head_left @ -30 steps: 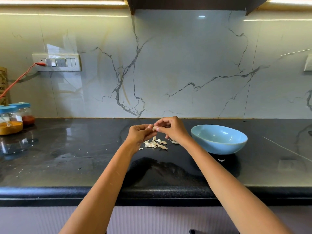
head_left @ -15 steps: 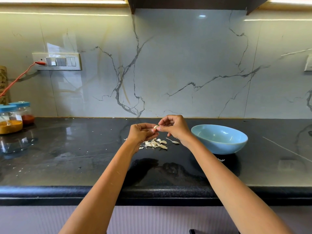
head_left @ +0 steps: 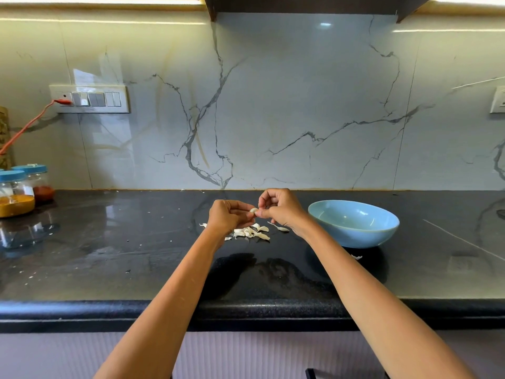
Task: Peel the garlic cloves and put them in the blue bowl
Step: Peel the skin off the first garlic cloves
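Peeling one garlic clove above the dark surface, mid-frame

Both hands meet just above centre of the frame: the left hand [head_left: 228, 216] curls its fingers round the garlic clove [head_left: 253, 210], while the right hand [head_left: 278, 207] pinches the clove's other end with thumb and forefinger. To peel it cleanly, I judge the left should hold firm while the right strips the skin away, letting it drop on the pile of peels [head_left: 250, 231] below. The blue bowl [head_left: 354, 223] waits right of centre, near the right hand; it looks empty.
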